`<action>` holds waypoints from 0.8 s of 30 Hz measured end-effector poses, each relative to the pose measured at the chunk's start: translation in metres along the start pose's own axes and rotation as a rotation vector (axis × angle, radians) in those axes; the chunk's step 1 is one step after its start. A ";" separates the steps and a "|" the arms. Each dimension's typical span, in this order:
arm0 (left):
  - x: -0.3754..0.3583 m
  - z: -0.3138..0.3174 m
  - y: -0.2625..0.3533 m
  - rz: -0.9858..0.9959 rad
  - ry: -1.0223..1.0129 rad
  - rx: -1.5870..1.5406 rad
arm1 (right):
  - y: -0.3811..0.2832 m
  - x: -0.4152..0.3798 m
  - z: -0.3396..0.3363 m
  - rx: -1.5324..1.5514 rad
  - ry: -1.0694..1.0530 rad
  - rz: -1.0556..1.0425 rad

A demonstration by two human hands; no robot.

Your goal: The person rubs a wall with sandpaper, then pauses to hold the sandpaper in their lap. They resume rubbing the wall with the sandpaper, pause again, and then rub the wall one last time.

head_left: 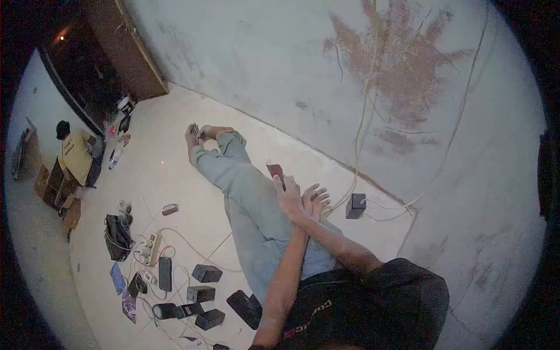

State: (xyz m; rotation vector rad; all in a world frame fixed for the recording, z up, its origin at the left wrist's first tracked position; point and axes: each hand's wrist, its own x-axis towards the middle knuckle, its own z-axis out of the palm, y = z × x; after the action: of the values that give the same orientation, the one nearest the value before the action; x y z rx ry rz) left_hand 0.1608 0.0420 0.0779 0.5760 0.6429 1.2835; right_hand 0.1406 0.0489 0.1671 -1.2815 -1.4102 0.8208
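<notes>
My right hand is closed around a small dark red flat object with a pale upper end; I cannot make out what it is. My forearms cross over my lap, the right one on top. Just beyond the right wrist, my left hand has its fingers spread and holds nothing. Both hands are above my outstretched legs in grey-green trousers. A black box-like adapter with a pale cable lies on the floor to the right of the left hand.
Several black blocks, a power strip, tangled cables and a black bag lie on the floor at left. A dark phone-like object is beside my left arm. Another person sits near the doorway. A stained wall runs along the right.
</notes>
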 end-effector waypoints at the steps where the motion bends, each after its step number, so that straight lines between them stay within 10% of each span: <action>1: 0.002 -0.004 -0.001 -0.050 -0.003 -0.139 | 0.002 0.001 0.000 -0.026 0.012 -0.008; 24: 0.003 -0.007 -0.005 -0.034 0.017 -0.148 | 0.005 0.007 -0.007 0.301 -0.028 0.113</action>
State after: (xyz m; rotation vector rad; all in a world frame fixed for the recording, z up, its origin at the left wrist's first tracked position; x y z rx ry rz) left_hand 0.1600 0.0443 0.0691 0.4312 0.5633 1.2933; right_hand 0.1491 0.0560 0.1662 -1.1269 -1.1901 1.0862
